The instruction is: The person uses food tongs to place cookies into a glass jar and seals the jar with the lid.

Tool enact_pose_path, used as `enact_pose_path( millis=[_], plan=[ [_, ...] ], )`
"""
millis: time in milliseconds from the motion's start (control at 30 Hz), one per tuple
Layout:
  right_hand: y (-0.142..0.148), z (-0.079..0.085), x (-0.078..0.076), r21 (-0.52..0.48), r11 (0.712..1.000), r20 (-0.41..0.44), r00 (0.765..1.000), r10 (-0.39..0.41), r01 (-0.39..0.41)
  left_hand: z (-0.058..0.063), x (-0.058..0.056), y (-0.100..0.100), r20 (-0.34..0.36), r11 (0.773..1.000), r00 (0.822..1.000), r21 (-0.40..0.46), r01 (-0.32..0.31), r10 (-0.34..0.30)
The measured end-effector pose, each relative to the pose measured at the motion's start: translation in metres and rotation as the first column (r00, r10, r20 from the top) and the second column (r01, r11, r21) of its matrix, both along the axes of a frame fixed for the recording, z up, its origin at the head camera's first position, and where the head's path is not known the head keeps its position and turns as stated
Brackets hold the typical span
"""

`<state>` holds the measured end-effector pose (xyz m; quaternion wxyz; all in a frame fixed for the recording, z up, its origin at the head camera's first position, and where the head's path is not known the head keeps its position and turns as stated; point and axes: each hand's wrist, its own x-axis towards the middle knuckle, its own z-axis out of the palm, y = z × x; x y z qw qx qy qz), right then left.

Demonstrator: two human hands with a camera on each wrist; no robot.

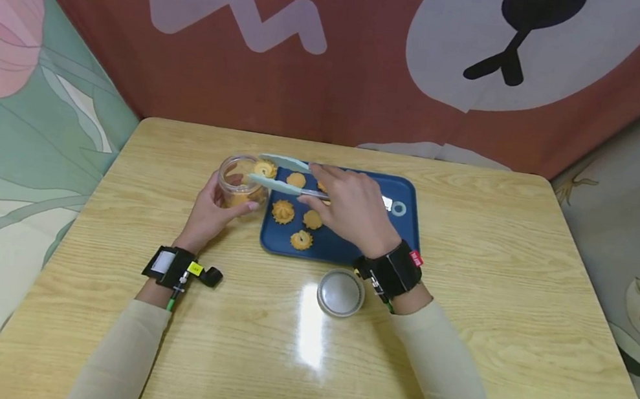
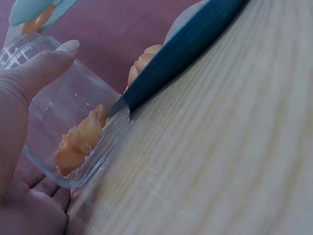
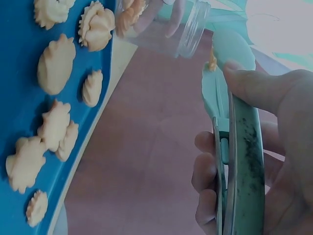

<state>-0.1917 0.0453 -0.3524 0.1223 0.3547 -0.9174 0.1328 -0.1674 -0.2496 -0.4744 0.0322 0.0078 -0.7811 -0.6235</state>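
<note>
My left hand (image 1: 207,214) grips a clear jar (image 2: 73,112) at the tray's left side, thumb across its wall. Inside the jar, near its bottom, lies a piped cookie (image 2: 80,142). My right hand (image 1: 354,209) holds a pair of tongs (image 3: 247,156) with pale green tips. Between those tips a swirled cookie (image 1: 265,168) is pinched, just above and beside the jar's open mouth. Several more cookies (image 3: 56,63) lie on the blue tray (image 1: 332,249) under and beside my right hand, which hides part of it.
A round silver lid (image 1: 341,293) lies on the wooden table (image 1: 234,346) in front of the tray, near my right wrist. The ring end (image 1: 398,208) of the tongs shows over the tray's right part. A printed cloth (image 1: 365,100) hangs behind the table.
</note>
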Motion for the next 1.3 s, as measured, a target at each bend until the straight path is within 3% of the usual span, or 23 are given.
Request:
enact_pose_path(
  millis=[600,1033,1300],
  plan=[
    [-0.033,-0.003,-0.006,0.010,0.999,0.047,0.998,0.031,-0.032,0.000,-0.002,0.000,-0.029,1.000,1.000,0.031,0.002,-0.001],
    [-0.037,-0.006,-0.007,0.039,0.999,0.039,0.999,0.025,-0.027,-0.002,-0.003,0.001,-0.031,0.999,1.000,0.033,0.002,-0.001],
    [-0.035,0.000,-0.005,0.055,0.999,0.084,0.996,-0.004,0.000,-0.001,-0.001,0.000,-0.008,1.000,1.000,0.007,-0.009,0.009]
  ],
)
